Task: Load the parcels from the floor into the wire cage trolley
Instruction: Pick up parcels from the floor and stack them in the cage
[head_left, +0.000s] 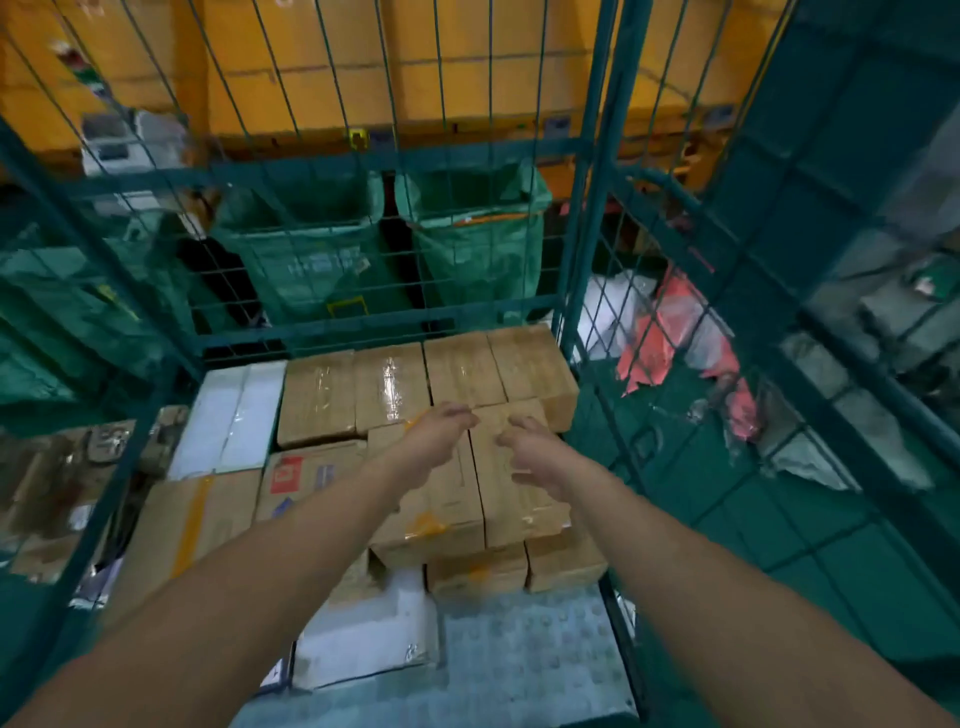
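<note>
Inside the wire cage trolley (592, 171), both arms are stretched over the upper pair of taped cardboard boxes (488, 483); the left hand (434, 434) and right hand (535, 449) are held loosely curled just above them, nothing being grasped. More parcels are packed from 9 to 12 o'clock on the studded metal floor (519, 654), and green sacks (478, 234) are seen beyond the mesh at 12 o'clock.

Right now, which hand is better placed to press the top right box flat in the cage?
Probably the right hand: it hovers open over the top right box, by its right edge. The left hand is over the neighbouring box.
</note>
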